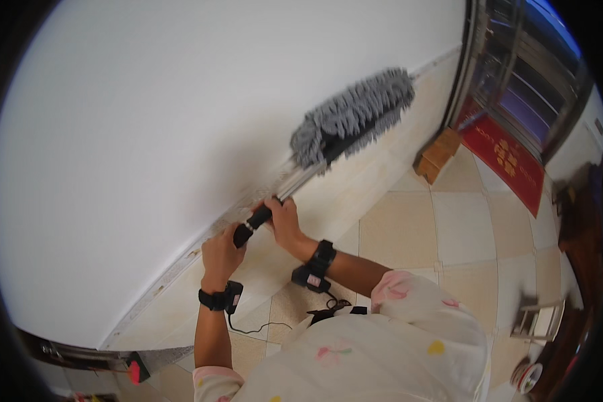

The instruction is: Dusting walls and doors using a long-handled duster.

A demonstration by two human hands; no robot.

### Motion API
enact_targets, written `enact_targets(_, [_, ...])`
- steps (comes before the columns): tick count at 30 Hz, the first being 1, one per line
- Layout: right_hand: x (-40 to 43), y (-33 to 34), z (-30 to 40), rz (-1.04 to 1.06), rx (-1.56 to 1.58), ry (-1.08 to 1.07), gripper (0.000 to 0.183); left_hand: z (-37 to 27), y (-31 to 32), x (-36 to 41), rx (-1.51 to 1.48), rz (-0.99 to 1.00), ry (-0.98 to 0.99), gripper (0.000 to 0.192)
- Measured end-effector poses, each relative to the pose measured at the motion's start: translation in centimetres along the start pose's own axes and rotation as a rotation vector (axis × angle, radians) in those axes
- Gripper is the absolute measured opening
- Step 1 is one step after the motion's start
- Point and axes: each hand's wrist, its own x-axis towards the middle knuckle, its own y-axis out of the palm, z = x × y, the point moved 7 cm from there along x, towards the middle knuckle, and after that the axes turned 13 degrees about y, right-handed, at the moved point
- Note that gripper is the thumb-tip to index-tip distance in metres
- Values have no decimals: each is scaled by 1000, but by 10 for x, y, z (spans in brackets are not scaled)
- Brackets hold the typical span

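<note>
Both my hands grip the black handle (259,217) of a duster with a metal pole (301,181). My left hand (223,257) wraps the rear end of the handle. Further forward, near where the pole begins, my right hand (284,224) is closed around it. The grey chenille duster head (354,113) points up and to the right, slightly blurred. It lies in front of the white wall (145,125) and the patterned border strip (181,266); whether its strands touch the wall, I cannot tell.
Beige floor tiles (397,231) extend to the right. By the doorway lie a brown box-like object (438,155) and a red doormat (505,161) bearing writing. A small stool (540,320) and a round container (526,378) stand at lower right. Wrist devices (311,278) trail cables.
</note>
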Motion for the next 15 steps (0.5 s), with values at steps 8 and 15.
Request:
enact_targets(8, [-17, -8, 72, -29, 58, -77, 12, -49, -16, 41, -177, -13, 241, 40])
enact_targets(15, [8, -78, -12, -157, 436, 293, 14, -53, 14, 40, -39, 333, 283, 36])
